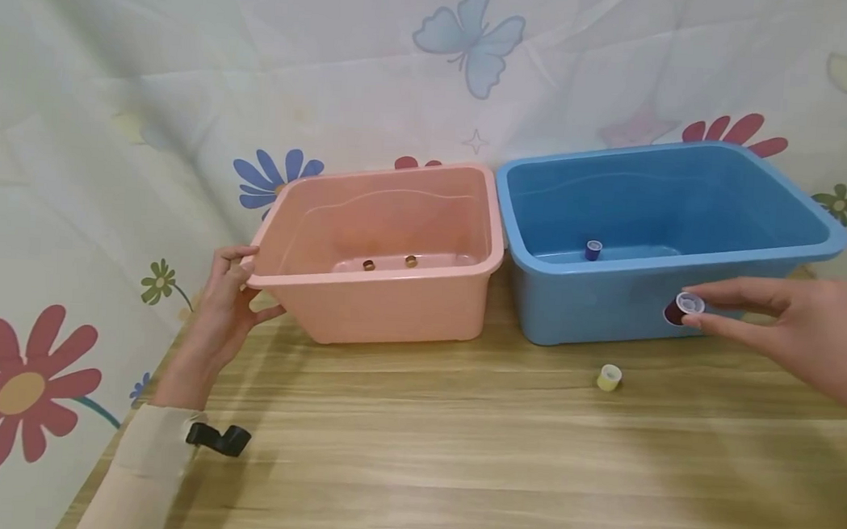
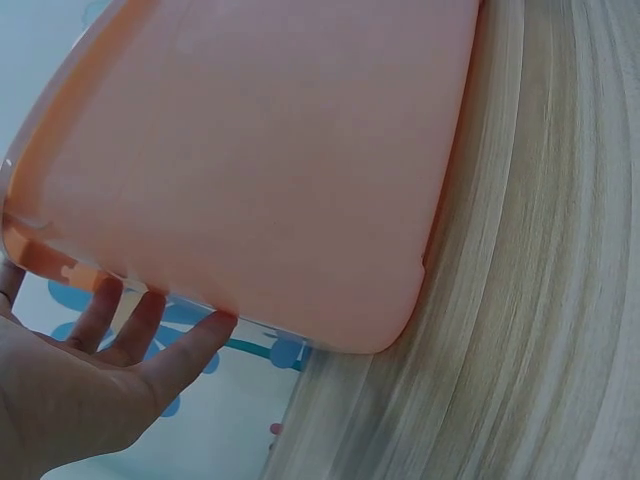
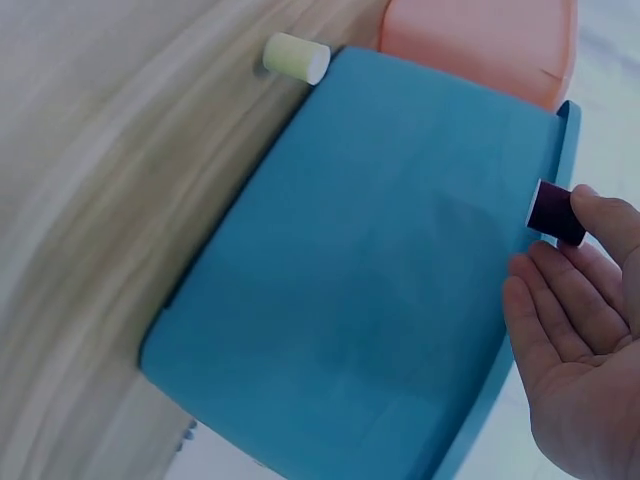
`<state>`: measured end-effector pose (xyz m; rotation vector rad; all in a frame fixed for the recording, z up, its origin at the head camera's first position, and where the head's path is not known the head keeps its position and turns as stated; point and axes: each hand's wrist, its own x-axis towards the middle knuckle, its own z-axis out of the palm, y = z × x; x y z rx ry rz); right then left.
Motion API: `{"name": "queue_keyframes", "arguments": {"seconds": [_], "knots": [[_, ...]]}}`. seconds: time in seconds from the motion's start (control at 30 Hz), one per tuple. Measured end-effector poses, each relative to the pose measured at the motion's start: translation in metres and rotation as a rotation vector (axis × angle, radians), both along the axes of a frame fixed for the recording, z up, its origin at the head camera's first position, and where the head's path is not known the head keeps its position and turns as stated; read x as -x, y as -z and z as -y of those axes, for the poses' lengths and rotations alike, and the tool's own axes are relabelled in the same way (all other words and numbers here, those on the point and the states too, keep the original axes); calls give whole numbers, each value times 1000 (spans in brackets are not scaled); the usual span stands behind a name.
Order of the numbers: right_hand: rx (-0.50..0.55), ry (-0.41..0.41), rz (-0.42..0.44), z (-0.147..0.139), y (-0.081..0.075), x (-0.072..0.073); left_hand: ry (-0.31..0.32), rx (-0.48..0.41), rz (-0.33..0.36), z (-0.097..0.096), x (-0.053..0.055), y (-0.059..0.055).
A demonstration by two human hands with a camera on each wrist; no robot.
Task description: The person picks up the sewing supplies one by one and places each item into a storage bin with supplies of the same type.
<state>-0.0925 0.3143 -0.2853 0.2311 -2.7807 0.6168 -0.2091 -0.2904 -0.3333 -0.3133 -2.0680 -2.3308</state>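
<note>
Right fingers [image 1: 745, 292]: pinching dark spool [image 1: 683, 308] (white-topped) before blue tub [image 1: 610, 304]
Left fingers [image 2: 138, 326]: extended, touching pink tub [image 1: 399, 307]
Pale spool [image 1: 609, 379]: before blue tub

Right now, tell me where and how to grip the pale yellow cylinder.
Probably best: pinch the pale yellow cylinder across its curved sides, coming from above and the near side. It stands upright, so its round wall is exposed, while the blue bin rises just behind it.

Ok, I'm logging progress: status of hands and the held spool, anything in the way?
Right hand pinching dark thread spool. Left hand holding corner of pink tub. Blue tub just beyond spool, possible obstruction.
</note>
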Motion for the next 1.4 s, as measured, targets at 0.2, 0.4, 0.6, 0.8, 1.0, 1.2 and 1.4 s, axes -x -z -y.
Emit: {"name": "queue_keyframes", "arguments": {"seconds": [0.2, 0.4, 0.6, 0.8, 1.0, 1.2, 1.4], "knots": [[-25, -8, 2, 1, -11, 1, 6, -9, -1, 0, 0, 0], [-59, 14, -2, -2, -21, 5, -4, -9, 3, 0, 0, 1], [-102, 17, 1, -3, -30, 8, -7, -20, 4, 0, 0, 0], [-112, 33, 6, -4, -37, 11, -4, -14, 10, 0, 0, 0], [-95, 36, 20, -8, -45, 18, -8, -5, 1, 0, 0, 0], [-142, 44, 59, -10, -53, 22, -13, 10, 0, 0, 1, 1], [-170, 28, 43, -9, -58, 28, -11, 12, -2, 0, 1, 1]]}}
